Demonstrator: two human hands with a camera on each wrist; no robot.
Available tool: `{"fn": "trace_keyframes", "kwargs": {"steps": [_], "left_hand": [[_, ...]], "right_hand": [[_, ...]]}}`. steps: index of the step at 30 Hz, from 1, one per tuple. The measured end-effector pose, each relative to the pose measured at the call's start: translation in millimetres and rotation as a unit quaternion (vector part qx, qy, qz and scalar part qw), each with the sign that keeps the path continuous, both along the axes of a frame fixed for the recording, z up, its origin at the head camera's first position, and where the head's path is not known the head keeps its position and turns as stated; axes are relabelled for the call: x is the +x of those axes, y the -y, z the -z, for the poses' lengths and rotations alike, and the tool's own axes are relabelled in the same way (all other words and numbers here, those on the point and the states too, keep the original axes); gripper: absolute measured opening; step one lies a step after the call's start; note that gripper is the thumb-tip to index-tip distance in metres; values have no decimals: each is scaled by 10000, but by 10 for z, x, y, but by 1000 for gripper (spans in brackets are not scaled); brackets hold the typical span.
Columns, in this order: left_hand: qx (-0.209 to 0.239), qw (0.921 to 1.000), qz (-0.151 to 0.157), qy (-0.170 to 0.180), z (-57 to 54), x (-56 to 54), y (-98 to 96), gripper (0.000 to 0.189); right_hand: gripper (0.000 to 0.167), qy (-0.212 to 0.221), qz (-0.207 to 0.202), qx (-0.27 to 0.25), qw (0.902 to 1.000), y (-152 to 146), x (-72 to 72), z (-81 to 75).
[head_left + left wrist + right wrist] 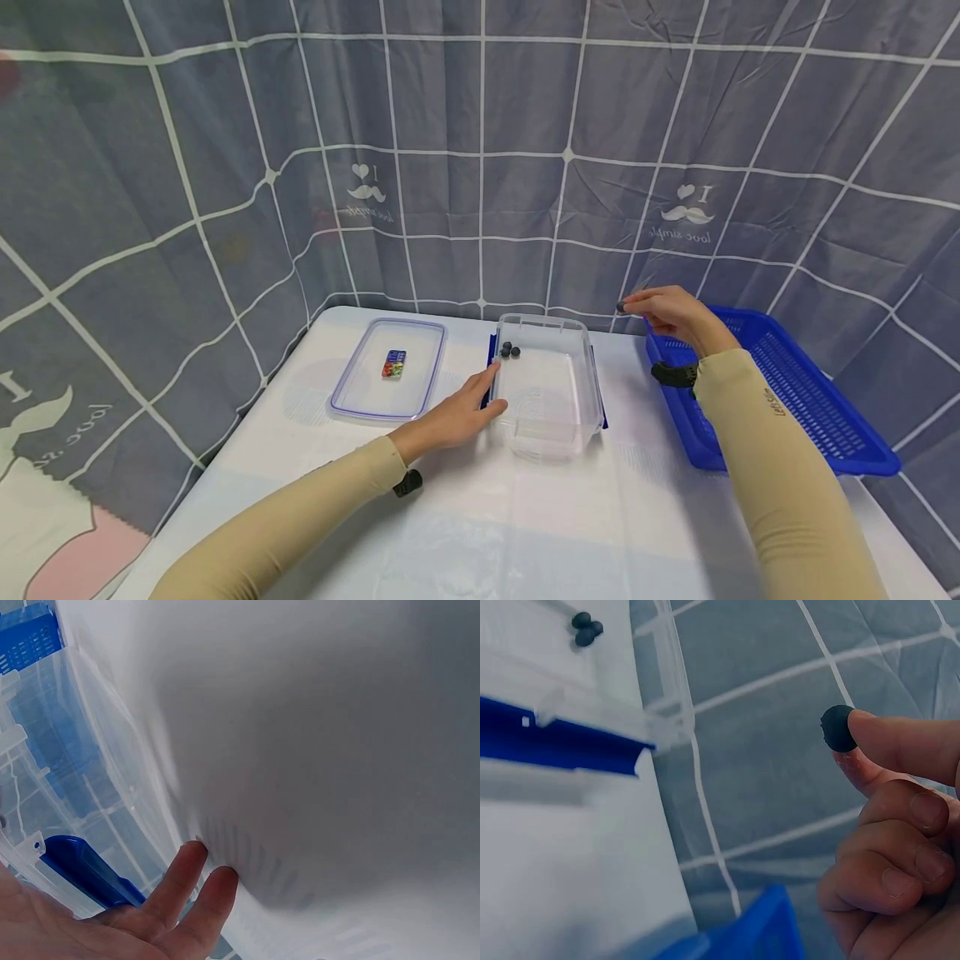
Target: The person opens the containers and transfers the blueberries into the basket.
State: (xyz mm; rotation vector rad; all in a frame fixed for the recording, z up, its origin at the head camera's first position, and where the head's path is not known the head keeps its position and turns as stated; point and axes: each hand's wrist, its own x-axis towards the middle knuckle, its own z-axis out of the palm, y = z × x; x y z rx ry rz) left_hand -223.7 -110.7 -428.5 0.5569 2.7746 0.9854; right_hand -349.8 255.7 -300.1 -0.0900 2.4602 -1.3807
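Note:
Between thumb and index finger, my right hand [675, 315] pinches one dark blueberry [837, 728], held in the air by the near-left corner area of the blue basket's far end. Its other fingers are curled toward the palm in the right wrist view. My left hand [461, 410] rests against the left side of a clear plastic container [543, 392], fingers extended and thumb apart. Several blueberries [506, 352] lie together in the container's far left corner. Blue locking flaps [88, 870] hang down from the container's sides.
Left of the container lies its clear lid [358, 387] with a blue seal and a colourful label [393, 364]. The blue perforated basket [802, 379] stands at the right table edge, under the right forearm. A grey gridded curtain [525, 200] hangs behind the white table [525, 533].

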Motion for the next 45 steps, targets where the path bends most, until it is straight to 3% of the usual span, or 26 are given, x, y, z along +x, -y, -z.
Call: {"fn": "trace_keyframes", "kwargs": {"steps": [15, 28, 33, 36, 38, 45], "left_hand": [[180, 9998, 80, 24, -2, 0, 13, 77], [222, 9997, 66, 20, -5, 15, 12, 74], [185, 9998, 45, 56, -20, 25, 11, 75], [155, 9998, 32, 72, -27, 30, 11, 74], [132, 9999, 16, 89, -32, 33, 10, 74], [134, 9999, 12, 94, -25, 32, 12, 73]], "right_hand": [[62, 265, 66, 64, 9996, -706, 69, 91], [59, 600, 250, 170, 9977, -1141, 131, 452], [18, 774, 408, 515, 9948, -1245, 180, 570], [46, 911, 458, 855, 9911, -1291, 212, 623], [54, 965, 488, 1020, 9889, -1310, 236, 655], [55, 1031, 665, 1017, 9872, -1345, 309, 767]]}}
